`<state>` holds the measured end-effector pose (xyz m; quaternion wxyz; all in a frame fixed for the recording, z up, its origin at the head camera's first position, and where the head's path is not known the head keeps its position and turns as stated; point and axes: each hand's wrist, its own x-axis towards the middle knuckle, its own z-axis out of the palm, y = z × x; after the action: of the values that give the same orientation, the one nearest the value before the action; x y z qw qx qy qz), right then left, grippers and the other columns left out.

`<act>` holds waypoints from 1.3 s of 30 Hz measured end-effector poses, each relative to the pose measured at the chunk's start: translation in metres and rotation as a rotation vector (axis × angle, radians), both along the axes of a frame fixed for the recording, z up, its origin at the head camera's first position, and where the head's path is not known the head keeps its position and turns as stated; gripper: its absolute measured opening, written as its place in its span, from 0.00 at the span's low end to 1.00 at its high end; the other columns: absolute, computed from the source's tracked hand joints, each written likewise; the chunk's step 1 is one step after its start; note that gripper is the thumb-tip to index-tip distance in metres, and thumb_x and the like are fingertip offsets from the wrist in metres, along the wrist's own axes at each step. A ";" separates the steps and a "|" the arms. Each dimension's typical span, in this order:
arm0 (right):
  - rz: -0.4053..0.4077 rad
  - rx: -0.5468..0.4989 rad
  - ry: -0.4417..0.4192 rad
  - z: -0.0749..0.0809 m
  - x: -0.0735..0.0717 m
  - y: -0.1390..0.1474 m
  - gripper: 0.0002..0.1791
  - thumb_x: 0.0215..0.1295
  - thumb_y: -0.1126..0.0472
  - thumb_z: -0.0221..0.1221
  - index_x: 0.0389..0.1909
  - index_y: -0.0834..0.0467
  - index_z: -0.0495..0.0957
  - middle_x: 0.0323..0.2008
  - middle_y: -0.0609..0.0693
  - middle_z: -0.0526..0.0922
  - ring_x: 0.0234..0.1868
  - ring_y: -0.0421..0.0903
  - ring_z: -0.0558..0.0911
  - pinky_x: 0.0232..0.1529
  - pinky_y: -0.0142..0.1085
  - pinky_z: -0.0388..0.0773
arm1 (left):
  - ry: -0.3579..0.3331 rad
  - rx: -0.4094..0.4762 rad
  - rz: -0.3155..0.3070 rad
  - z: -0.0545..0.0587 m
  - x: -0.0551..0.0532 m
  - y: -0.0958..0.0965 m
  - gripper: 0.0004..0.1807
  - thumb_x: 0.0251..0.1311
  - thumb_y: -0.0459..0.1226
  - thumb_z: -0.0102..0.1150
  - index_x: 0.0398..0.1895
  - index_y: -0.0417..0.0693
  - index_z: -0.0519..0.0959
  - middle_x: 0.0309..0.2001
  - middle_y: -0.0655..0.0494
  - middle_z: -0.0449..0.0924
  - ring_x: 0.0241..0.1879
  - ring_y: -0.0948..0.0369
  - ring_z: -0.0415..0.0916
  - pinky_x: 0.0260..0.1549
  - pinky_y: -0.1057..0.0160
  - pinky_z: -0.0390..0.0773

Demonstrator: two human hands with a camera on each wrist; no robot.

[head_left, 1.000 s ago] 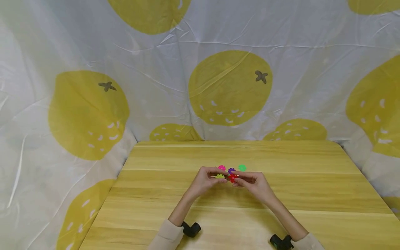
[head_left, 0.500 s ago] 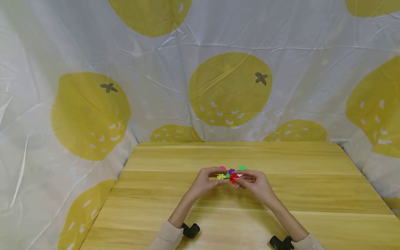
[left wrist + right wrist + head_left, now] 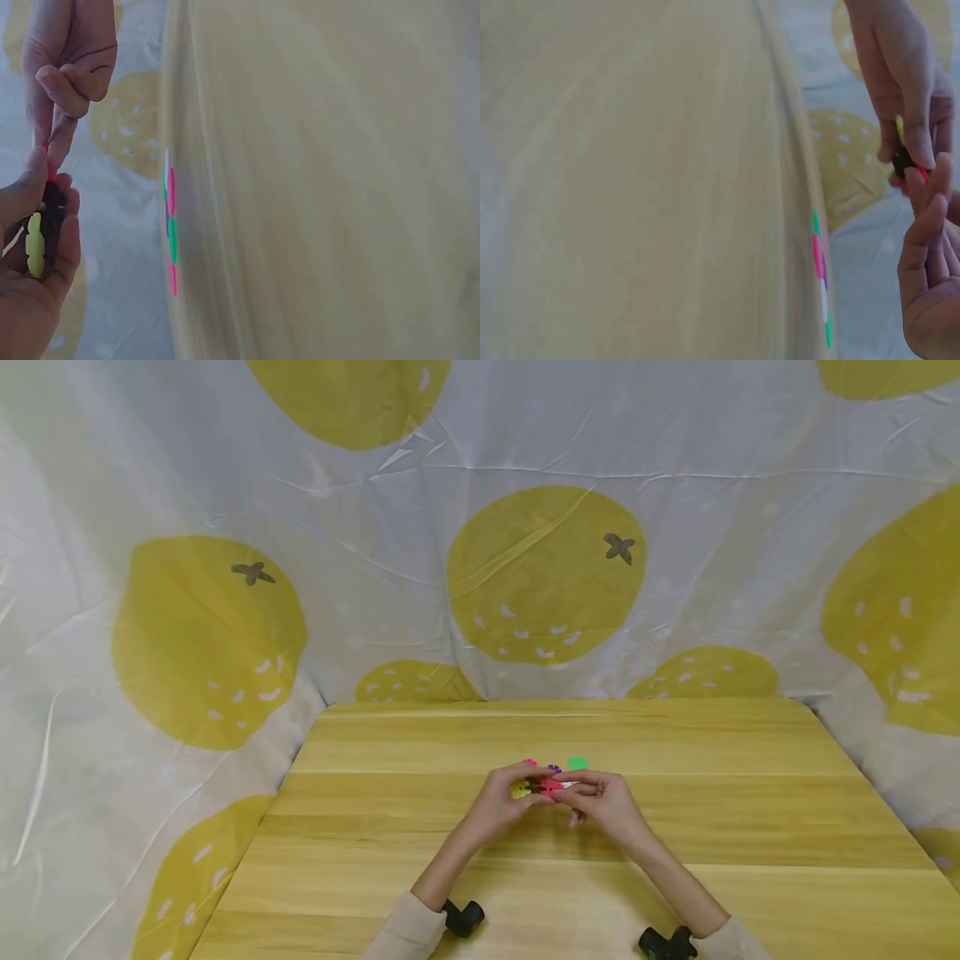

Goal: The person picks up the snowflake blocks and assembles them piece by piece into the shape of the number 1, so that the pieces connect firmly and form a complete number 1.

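My left hand [image 3: 497, 799] holds a black notched plastic disc [image 3: 53, 214] between thumb and curled fingers. A yellow notched disc [image 3: 34, 249] stands on the black disc's side, within the same hand. My right hand [image 3: 613, 803] pinches a red notched disc [image 3: 551, 787] between thumb and fingertips. In the left wrist view the red disc's edge is right at the end of the black disc, where the fingertips of both hands meet. Fingers hide much of the red and black discs. Both hands are raised over the wooden table [image 3: 360, 827].
Beyond the hands, several loose notched discs lie flat on the table, among them a green disc [image 3: 577, 763], a purple disc [image 3: 554, 768] and a pink disc [image 3: 530, 762]. A curtain with a lemon print [image 3: 547, 577] hangs behind the table.
The red disc has turned and moved left, closer to the yellow and black discs. Both hands have drawn together, and the right hand's lower fingers have spread downward.
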<state>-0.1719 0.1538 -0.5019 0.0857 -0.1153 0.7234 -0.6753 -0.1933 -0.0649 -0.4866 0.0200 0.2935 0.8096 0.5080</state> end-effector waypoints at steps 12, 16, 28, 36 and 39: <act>-0.054 0.181 -0.035 0.007 -0.010 0.016 0.20 0.70 0.63 0.66 0.58 0.71 0.81 0.43 0.69 0.89 0.30 0.52 0.88 0.31 0.41 0.86 | -0.046 -0.074 0.043 0.000 0.002 -0.010 0.17 0.66 0.32 0.67 0.58 0.41 0.85 0.48 0.51 0.85 0.49 0.58 0.81 0.52 0.66 0.82; -0.081 0.240 -0.016 0.004 -0.014 0.018 0.18 0.68 0.67 0.67 0.56 0.69 0.83 0.43 0.67 0.89 0.28 0.52 0.87 0.28 0.38 0.84 | -0.057 -0.081 0.054 0.000 0.003 -0.011 0.17 0.66 0.33 0.68 0.57 0.45 0.86 0.47 0.54 0.85 0.49 0.59 0.82 0.53 0.65 0.82; -0.071 0.301 -0.026 -0.009 -0.027 0.007 0.18 0.63 0.69 0.70 0.53 0.69 0.85 0.35 0.62 0.88 0.27 0.43 0.83 0.26 0.32 0.81 | -0.077 -0.062 0.073 -0.006 0.001 -0.017 0.18 0.62 0.34 0.71 0.55 0.40 0.85 0.47 0.50 0.86 0.49 0.55 0.82 0.52 0.65 0.82; -0.073 0.367 0.019 -0.014 -0.034 0.000 0.16 0.59 0.67 0.74 0.48 0.67 0.88 0.29 0.60 0.88 0.27 0.42 0.80 0.25 0.30 0.75 | -0.078 -0.040 0.090 -0.006 -0.001 -0.023 0.15 0.63 0.34 0.71 0.52 0.40 0.86 0.46 0.50 0.86 0.49 0.53 0.83 0.51 0.63 0.83; -0.080 0.409 0.048 -0.017 -0.035 -0.003 0.15 0.57 0.65 0.75 0.46 0.65 0.89 0.27 0.56 0.87 0.27 0.40 0.78 0.25 0.29 0.72 | -0.081 -0.048 0.093 -0.005 -0.001 -0.024 0.14 0.64 0.35 0.70 0.52 0.43 0.87 0.46 0.50 0.86 0.49 0.54 0.82 0.51 0.63 0.83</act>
<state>-0.2074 0.1512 -0.5184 0.0629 -0.0827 0.8512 -0.5144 -0.1944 -0.0887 -0.4920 0.0361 0.2344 0.8328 0.5001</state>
